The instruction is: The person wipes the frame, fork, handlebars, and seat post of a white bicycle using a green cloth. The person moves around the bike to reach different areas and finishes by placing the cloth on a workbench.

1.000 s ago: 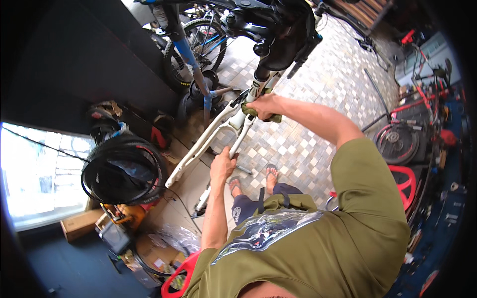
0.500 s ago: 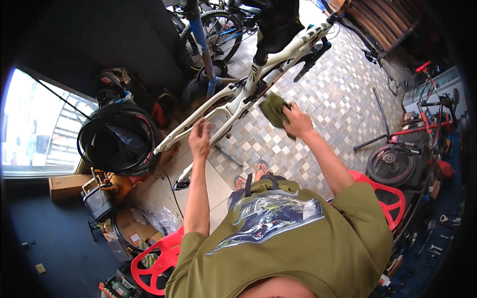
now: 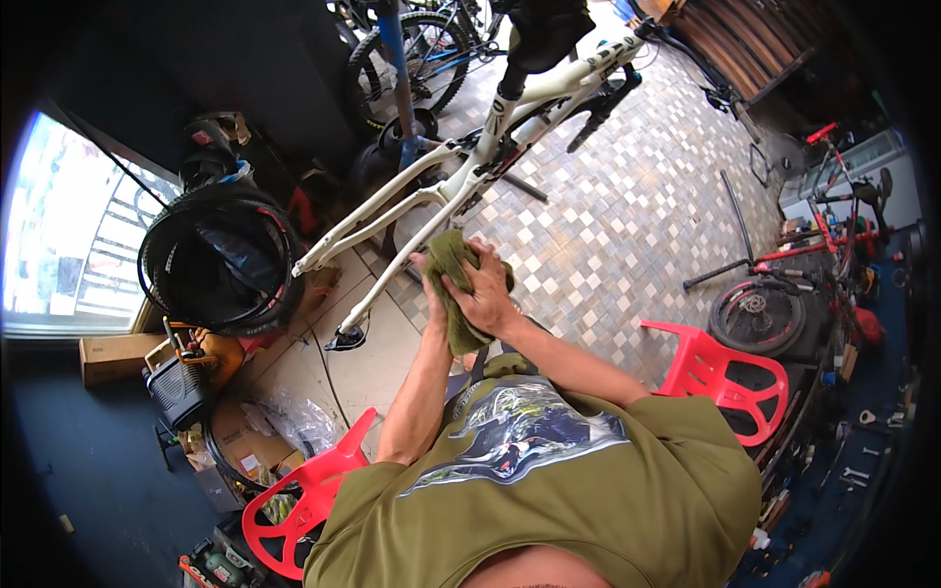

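Olive cloth (image 3: 448,259) is grasped between the left hand (image 3: 433,304) and right hand (image 3: 486,300), near a white bike frame (image 3: 487,139) (its dark markings (image 3: 610,57) too small to read).

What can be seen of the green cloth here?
The green cloth is olive-toned and soft-looking, like thick fabric, bunched into rough folds. It is pressed between the left hand and the right hand, which hide much of it; its upper folds show above the right hand and its lower end below. In the view it appears close to the white bicycle frame.
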Motion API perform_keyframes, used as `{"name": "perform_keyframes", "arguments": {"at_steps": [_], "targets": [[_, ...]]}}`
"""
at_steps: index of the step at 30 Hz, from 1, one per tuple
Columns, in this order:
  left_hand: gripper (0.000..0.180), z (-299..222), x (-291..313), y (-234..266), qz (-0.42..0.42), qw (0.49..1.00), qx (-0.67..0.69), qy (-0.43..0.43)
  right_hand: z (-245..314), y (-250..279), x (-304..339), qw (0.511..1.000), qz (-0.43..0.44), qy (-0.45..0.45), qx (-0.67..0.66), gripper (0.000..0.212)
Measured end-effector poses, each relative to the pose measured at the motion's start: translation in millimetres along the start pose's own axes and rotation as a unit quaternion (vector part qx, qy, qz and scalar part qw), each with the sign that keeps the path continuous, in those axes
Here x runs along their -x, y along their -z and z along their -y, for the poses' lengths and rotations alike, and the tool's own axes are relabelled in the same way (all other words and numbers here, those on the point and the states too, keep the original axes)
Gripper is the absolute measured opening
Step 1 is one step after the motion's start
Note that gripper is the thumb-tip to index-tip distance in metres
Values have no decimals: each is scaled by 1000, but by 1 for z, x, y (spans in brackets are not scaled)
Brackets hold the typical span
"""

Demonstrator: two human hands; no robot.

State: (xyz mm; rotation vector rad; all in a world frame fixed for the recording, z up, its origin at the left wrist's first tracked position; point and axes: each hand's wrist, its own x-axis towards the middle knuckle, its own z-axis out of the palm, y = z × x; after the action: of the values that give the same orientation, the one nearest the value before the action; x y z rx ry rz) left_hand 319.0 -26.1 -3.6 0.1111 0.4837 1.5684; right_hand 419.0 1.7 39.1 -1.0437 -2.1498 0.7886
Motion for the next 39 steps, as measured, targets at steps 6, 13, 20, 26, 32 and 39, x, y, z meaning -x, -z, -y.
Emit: {"name": "perform_keyframes", "arguments": {"at_steps": [6,13,20,26,32,39], "targets": [[110,3,20,-40,-62,998,-20,14,-28,-19,-28,992,-83,-91,-37,50],[119,32,12,-65,50,949,-312,6,-125,20,-58,968,-81,-208,-117,58],[66,-22,-65,-92,-41,643,-759,-93,-224,84,-61,986,-19,-167,-14,69],[73,-68,-103,-23,-208,332,-917,-72,-168,97,-147,967,202,-60,146,57],[64,-59,-129,-42,-260,380,-873,163,-254,103,-199,952,130,-163,223,55],[52,-63,-123,-39,-303,353,-870,161,-216,132,-184,977,170,-25,126,57]]}}
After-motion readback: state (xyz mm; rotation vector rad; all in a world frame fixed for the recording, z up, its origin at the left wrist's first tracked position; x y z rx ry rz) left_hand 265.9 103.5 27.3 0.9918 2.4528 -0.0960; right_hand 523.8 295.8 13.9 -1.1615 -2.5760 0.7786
